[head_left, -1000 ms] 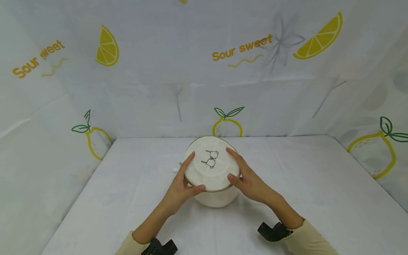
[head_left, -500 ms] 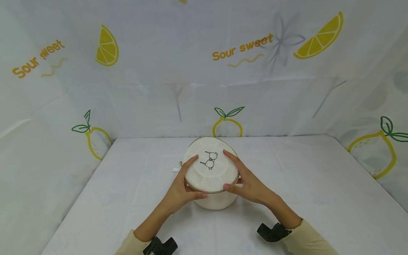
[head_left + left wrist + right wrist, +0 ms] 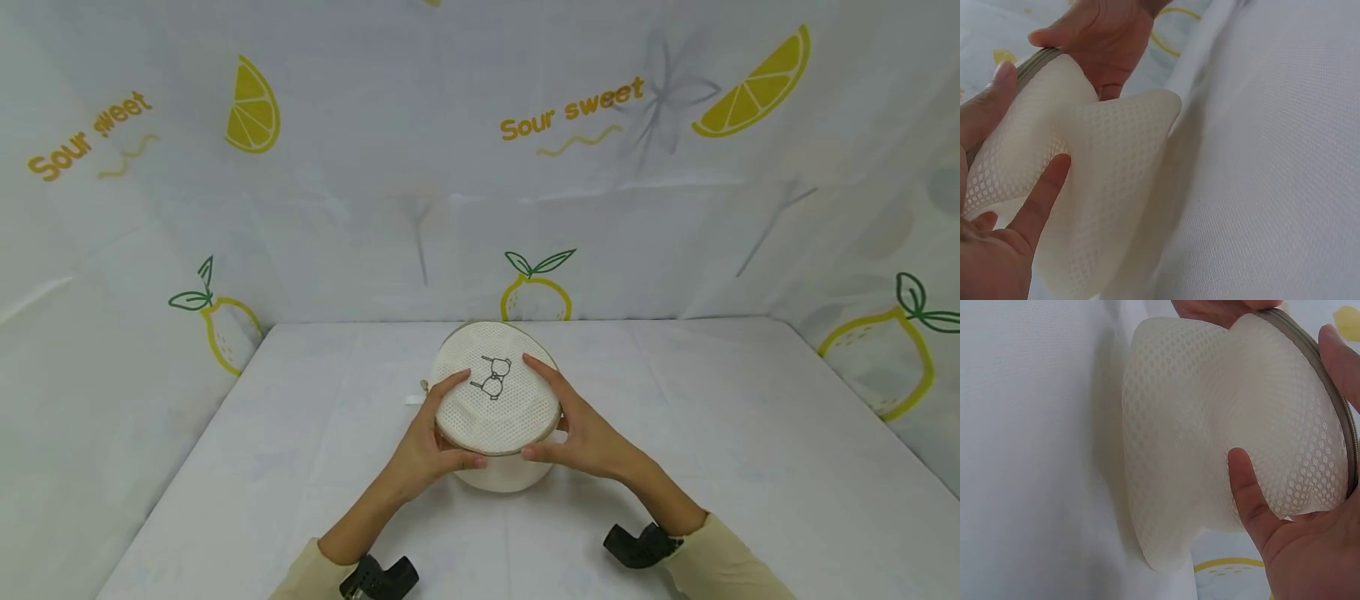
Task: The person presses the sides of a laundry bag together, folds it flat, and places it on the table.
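Note:
A round white mesh laundry bag (image 3: 517, 408) stands at the middle of the table, its lid toward the head camera. A dark line drawing (image 3: 492, 379) marks the lid. My left hand (image 3: 426, 446) holds the lid's left edge, thumb at the front and a finger over the top. On the opposite side my right hand (image 3: 588, 437) grips it likewise. Both wrist views show the mesh wall (image 3: 1116, 144) dented inward, with a fingertip of each hand against it. A grey-beige zipper (image 3: 1335, 394) runs round the rim.
A white cloth (image 3: 337, 417) covers the table. Behind it hangs a white curtain (image 3: 360, 167) printed with lemons and lettering. A small white tag (image 3: 414, 400) sticks out left of the bag. Black wrist mounts (image 3: 641, 546) sit near the cuffs.
Both thumbs have slid down to the lid's front edge, the right one also leftward. The lid has tipped slightly toward the front and left; the bag stays in place.

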### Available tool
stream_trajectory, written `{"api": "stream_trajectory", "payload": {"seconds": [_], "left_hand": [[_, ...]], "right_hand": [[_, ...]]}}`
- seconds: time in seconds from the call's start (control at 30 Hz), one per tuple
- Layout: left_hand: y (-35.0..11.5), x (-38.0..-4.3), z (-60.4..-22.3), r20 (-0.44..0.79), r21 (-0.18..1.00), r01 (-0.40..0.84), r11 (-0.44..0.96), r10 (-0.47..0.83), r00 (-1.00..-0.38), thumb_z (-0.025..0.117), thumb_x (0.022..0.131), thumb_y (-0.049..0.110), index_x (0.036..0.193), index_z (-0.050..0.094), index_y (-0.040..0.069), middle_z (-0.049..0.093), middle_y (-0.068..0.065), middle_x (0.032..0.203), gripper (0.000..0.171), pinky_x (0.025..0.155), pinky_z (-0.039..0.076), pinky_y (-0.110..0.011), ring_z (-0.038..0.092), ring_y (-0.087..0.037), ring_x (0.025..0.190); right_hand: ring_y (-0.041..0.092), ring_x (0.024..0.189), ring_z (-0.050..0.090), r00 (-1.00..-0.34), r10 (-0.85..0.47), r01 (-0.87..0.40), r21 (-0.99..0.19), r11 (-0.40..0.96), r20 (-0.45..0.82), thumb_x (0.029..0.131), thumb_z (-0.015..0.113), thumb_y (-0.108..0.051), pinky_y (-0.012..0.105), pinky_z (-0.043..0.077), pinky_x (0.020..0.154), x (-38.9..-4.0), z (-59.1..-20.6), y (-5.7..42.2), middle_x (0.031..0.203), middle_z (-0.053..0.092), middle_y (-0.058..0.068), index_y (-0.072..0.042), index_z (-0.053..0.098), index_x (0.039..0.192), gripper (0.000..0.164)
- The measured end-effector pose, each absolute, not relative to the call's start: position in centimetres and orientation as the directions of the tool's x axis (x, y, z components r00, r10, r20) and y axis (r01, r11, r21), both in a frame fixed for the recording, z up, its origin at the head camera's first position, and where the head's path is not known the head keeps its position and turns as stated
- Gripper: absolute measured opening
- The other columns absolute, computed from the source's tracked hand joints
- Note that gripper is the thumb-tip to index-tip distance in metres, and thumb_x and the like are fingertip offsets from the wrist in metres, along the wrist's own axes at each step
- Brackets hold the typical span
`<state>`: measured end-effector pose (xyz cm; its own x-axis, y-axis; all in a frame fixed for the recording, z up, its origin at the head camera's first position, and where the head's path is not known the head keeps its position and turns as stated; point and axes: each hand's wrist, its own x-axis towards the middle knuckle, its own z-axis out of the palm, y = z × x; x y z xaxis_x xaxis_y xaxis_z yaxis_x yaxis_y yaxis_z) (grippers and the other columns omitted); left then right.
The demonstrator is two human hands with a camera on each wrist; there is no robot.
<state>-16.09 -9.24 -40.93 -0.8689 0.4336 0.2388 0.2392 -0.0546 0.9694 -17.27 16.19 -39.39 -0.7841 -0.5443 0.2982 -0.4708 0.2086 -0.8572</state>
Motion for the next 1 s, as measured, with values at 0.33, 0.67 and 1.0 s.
{"api": "stream_trajectory", "payload": {"seconds": [0.33,0.67,1.0], "left_hand": [[-9.51,-16.29,-41.17,0.256,0.965,0.253,-0.066,0.437,-0.862,0.082,0.069,-0.005,0.144,0.035,0.024,0.029,-0.013,0.144,0.093,0.083,0.052,-0.034,0.055,-0.030,0.111],[-9.59,-16.31,-41.57,0.260,0.964,0.257,-0.064,0.413,-0.873,0.085,0.067,-0.002,0.148,0.034,0.029,0.024,-0.005,0.150,0.100,0.086,0.051,-0.035,0.050,-0.032,0.116],[-10.04,-16.49,-41.59,0.282,0.952,0.306,-0.002,0.392,-0.876,0.087,0.064,0.000,0.148,0.033,0.029,0.025,-0.005,0.151,0.104,0.092,0.046,-0.032,0.049,-0.031,0.117]], "right_hand": [[0.025,0.129,0.037,-0.795,-0.538,-0.454,-0.863,0.223,0.279,0.076,0.082,-0.017,0.038,0.045,0.095,-17.53,-39.94,16.15,0.156,0.013,-0.003,-0.034,0.016,0.152,0.103],[0.024,0.132,0.035,-0.805,-0.532,-0.445,-0.860,0.250,0.262,0.076,0.082,-0.020,0.043,0.043,0.096,-17.44,-40.06,16.15,0.157,0.013,-0.005,-0.037,0.015,0.153,0.103],[0.025,0.128,0.039,-0.785,-0.549,-0.452,-0.871,0.193,0.286,0.083,0.075,-0.014,0.035,0.045,0.095,-17.50,-40.25,16.06,0.155,0.018,-0.002,-0.031,0.023,0.151,0.088]]}}
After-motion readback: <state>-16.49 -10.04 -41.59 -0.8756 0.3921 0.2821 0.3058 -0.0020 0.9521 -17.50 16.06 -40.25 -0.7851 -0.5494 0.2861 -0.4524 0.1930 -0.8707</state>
